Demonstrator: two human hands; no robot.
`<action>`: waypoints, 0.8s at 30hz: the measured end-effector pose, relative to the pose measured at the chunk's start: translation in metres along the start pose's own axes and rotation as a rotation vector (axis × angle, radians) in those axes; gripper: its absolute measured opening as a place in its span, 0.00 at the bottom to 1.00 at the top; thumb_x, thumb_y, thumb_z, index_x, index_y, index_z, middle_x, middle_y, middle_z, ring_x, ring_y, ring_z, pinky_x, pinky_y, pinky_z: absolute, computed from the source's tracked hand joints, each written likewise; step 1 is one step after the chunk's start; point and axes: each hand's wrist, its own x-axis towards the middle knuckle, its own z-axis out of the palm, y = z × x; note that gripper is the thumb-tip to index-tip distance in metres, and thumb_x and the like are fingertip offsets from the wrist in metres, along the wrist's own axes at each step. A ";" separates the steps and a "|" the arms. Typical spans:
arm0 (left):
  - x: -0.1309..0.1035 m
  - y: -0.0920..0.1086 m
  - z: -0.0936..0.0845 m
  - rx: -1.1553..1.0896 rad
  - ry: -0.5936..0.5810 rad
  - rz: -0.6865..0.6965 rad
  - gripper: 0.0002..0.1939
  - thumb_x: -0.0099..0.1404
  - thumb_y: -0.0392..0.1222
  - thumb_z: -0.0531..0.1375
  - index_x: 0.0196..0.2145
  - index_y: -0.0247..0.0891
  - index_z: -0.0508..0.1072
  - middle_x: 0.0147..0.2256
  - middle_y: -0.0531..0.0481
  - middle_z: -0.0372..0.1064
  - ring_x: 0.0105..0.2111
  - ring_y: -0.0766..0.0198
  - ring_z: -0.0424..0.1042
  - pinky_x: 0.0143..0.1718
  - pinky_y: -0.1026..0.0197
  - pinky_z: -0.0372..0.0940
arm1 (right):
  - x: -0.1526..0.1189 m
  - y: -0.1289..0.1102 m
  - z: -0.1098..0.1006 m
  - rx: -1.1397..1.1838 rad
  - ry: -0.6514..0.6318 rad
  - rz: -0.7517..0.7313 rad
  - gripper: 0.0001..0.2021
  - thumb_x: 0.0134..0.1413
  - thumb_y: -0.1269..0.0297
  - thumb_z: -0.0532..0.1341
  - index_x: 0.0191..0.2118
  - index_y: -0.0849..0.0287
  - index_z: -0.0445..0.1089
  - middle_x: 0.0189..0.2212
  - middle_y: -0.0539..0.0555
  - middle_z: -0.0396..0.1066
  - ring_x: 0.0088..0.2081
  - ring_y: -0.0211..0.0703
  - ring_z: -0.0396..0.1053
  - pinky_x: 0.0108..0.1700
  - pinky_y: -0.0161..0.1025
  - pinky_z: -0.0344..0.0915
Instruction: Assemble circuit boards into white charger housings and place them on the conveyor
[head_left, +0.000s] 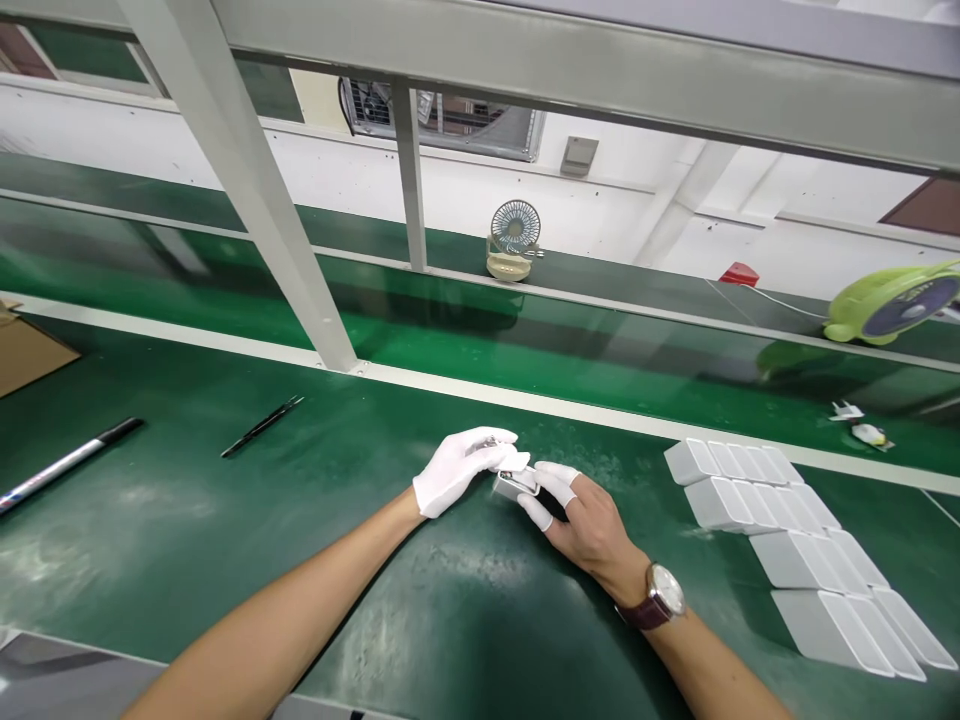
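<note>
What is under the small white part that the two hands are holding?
Green bench mat lies under the small white part. The gloved left hand and the right hand pinch it from both sides. Its underside and any contact with the mat are hidden by fingers.

On the counter [225, 560], my left hand [457, 468] and right hand [581, 520] meet on a small charger [516, 485]. Rows of chargers [795, 545] lie to my right; tweezers [262, 426] and a pen [67, 463] to my left; a fan [514, 240] stands behind.

You get bright, even overhead light; soft glare patches on the green tabletop [187, 560] nearest you, frame lines bowing towards the edges.
</note>
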 end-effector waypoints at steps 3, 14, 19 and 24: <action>0.000 -0.001 0.001 -0.029 0.004 -0.005 0.17 0.63 0.44 0.64 0.48 0.36 0.76 0.43 0.46 0.77 0.46 0.56 0.75 0.52 0.57 0.67 | 0.000 -0.001 0.001 0.009 -0.002 0.001 0.25 0.56 0.69 0.69 0.58 0.62 0.64 0.44 0.63 0.75 0.45 0.53 0.74 0.46 0.49 0.76; -0.002 0.003 0.003 -0.064 0.015 -0.014 0.17 0.61 0.45 0.65 0.47 0.35 0.76 0.42 0.45 0.77 0.45 0.55 0.75 0.51 0.56 0.67 | -0.001 -0.004 0.006 0.165 -0.048 0.106 0.26 0.57 0.72 0.66 0.60 0.56 0.63 0.48 0.62 0.71 0.48 0.53 0.71 0.47 0.52 0.74; -0.002 0.002 0.001 -0.005 0.016 0.006 0.17 0.62 0.46 0.64 0.47 0.36 0.77 0.43 0.46 0.76 0.46 0.56 0.74 0.52 0.56 0.65 | 0.005 -0.005 0.003 0.394 -0.051 0.267 0.19 0.61 0.70 0.63 0.57 0.53 0.65 0.51 0.60 0.68 0.52 0.51 0.69 0.53 0.53 0.70; -0.001 0.001 0.000 0.007 0.006 0.002 0.17 0.62 0.47 0.64 0.47 0.37 0.77 0.43 0.46 0.76 0.46 0.56 0.73 0.52 0.56 0.65 | 0.007 -0.005 0.001 0.417 -0.023 0.356 0.12 0.60 0.67 0.64 0.48 0.53 0.66 0.51 0.59 0.67 0.54 0.51 0.68 0.55 0.54 0.68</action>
